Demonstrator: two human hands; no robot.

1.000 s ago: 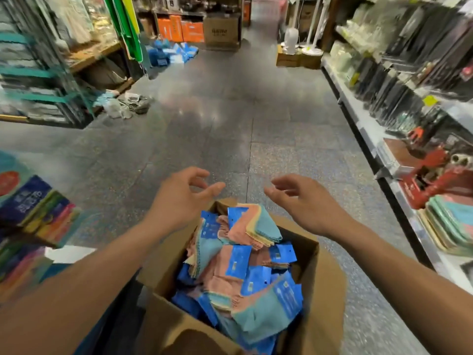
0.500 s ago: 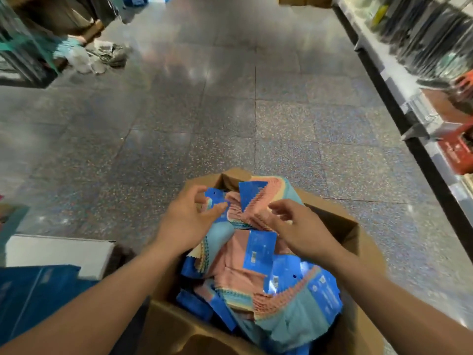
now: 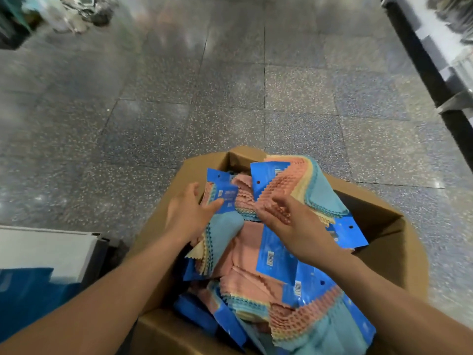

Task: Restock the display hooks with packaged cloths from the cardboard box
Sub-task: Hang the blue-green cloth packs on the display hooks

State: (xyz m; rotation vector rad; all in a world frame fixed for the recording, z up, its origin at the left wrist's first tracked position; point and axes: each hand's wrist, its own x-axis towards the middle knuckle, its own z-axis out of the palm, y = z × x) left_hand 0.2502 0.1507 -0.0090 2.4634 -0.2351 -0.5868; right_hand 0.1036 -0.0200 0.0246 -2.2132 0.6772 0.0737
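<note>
Both hands down in the cardboard box [image 3: 378, 226] of cloths

My left grip [image 3: 189, 213] pinches one cloth pack [image 3: 225, 226], thumb on its blue card, long axis running away from me, card end farthest. My right grip [image 3: 299, 226] curls round the pink zigzag edge of a second pack [image 3: 320, 185], its card pointing far-left. The box stands on a grey speckled tile floor [image 3: 230, 98]; a shelf edge [image 3: 419, 60] runs along the right
</note>
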